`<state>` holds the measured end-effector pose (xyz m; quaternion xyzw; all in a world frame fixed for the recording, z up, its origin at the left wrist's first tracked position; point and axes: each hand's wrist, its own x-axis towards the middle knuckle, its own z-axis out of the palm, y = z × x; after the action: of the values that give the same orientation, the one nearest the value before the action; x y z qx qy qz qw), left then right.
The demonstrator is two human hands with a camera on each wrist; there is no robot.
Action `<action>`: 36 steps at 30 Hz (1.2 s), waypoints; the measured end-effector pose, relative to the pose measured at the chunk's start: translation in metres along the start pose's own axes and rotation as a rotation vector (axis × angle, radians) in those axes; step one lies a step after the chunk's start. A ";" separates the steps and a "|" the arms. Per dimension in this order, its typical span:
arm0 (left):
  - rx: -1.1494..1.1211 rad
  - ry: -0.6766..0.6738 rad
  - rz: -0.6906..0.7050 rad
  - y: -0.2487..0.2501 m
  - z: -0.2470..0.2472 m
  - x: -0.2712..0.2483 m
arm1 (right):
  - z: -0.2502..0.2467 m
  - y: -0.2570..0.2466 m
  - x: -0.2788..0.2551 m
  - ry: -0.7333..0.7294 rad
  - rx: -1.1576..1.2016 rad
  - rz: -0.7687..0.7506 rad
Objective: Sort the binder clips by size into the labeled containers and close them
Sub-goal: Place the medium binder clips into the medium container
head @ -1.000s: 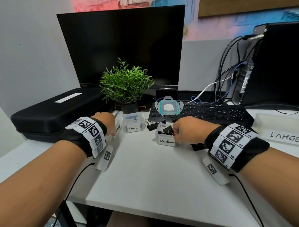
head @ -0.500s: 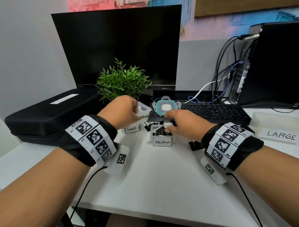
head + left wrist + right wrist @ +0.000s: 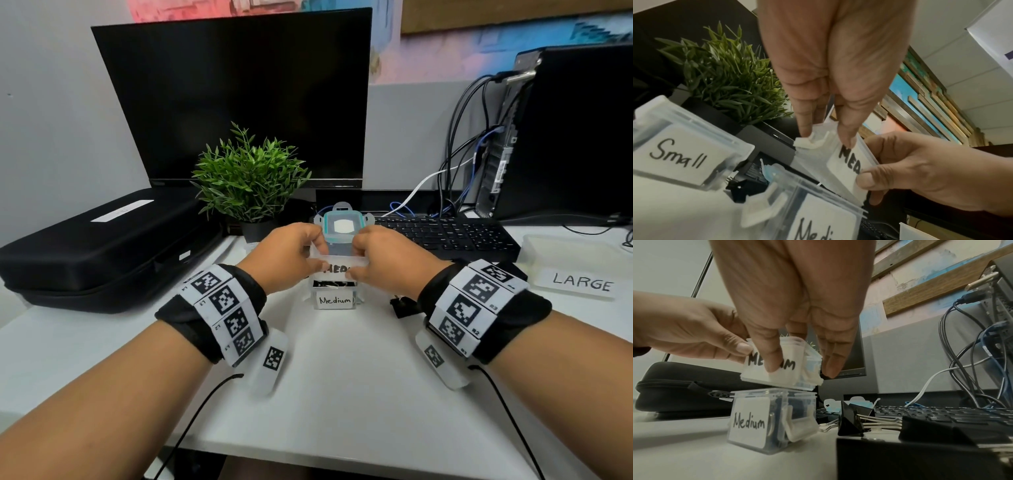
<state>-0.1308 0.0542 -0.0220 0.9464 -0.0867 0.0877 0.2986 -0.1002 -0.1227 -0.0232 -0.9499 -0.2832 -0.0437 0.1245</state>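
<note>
now the medium lid (image 3: 774,369) is held in the air just above the medium box (image 3: 335,298), which sits on the white desk (image 3: 342,394) right in front of the person. half a second ago the lid was not over the box; the left hand (image 3: 291,260) was up near the small box (image 3: 684,155) and the right hand (image 3: 380,260) was at the rim of the medium box. since then both hands have been brought together over the box.

the lid is pinched on its left edge by the thumb and fingers of the left hand, and on its right side by the thumb and fingers of the right hand. it is tilted a bit and is not yet touching the box. black binder clips (image 3: 334,283) can be seen inside the box.

so the sorting of the medium clips seems to be done, and the closing step has been started. the lid should be set flat on the rim and pressed, and the side flaps (image 3: 797,426) on the box snapped up.

some big black clips (image 3: 857,420) are left on the desk near the keyboard (image 3: 445,236). the large box (image 3: 579,270) is on the far right, well apart. a second lid with a blue ring (image 3: 342,226) lies behind the hands, by the potted plant (image 3: 250,178).
</note>
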 end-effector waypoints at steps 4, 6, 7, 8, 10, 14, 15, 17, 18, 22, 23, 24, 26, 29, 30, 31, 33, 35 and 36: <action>0.093 -0.162 -0.050 0.007 0.005 0.004 | 0.000 0.002 0.000 -0.001 -0.035 0.042; 0.180 -0.281 -0.070 0.013 0.010 0.006 | -0.001 0.003 0.000 0.010 -0.050 0.075; 0.216 -0.316 -0.081 0.015 0.013 0.007 | -0.002 0.003 -0.001 0.020 -0.048 0.096; 0.244 -0.332 -0.092 0.017 0.015 0.008 | -0.003 0.004 -0.001 0.032 -0.042 0.117; 0.291 -0.328 -0.104 0.019 0.019 0.011 | -0.005 0.006 -0.002 0.052 -0.028 0.144; 0.391 -0.326 -0.129 0.019 0.019 0.013 | -0.013 0.015 -0.009 0.058 -0.006 0.176; 0.439 -0.332 -0.137 0.019 0.017 0.012 | -0.015 0.018 -0.011 0.047 0.010 0.191; 0.565 -0.366 -0.152 0.020 0.011 0.009 | -0.018 0.024 -0.016 0.010 0.039 0.210; 0.630 -0.393 -0.165 0.020 0.007 0.008 | -0.018 0.028 -0.018 -0.013 0.044 0.215; 0.834 -0.485 -0.266 0.020 -0.010 0.004 | -0.021 0.032 -0.024 -0.109 0.076 0.210; 0.874 -0.507 -0.292 0.020 -0.014 0.004 | -0.021 0.031 -0.026 -0.130 0.093 0.199; 0.913 -0.532 -0.320 0.020 -0.017 0.004 | -0.021 0.029 -0.028 -0.149 0.104 0.185; 0.987 -0.577 -0.371 0.019 -0.021 0.003 | -0.020 0.024 -0.029 -0.174 0.097 0.137; 1.064 -0.605 -0.386 0.018 -0.023 0.004 | -0.015 0.018 -0.028 -0.197 0.055 0.044; 1.071 -0.603 -0.386 0.018 -0.023 0.004 | -0.013 0.017 -0.027 -0.214 0.041 0.024; 1.061 -0.598 -0.387 0.018 -0.023 0.005 | -0.012 0.016 -0.025 -0.233 0.028 0.008; 1.018 -0.575 -0.382 0.020 -0.023 0.007 | -0.010 0.015 -0.020 -0.259 0.013 -0.011; 0.978 -0.523 -0.339 0.024 -0.020 0.012 | -0.009 0.014 -0.016 -0.274 0.007 -0.015; 0.961 -0.487 -0.306 0.026 -0.017 0.016 | -0.008 0.013 -0.014 -0.285 0.003 -0.008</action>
<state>-0.1229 0.0415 0.0094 0.9708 0.0347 -0.1481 -0.1857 -0.1043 -0.1428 -0.0203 -0.9451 -0.3019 0.0917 0.0844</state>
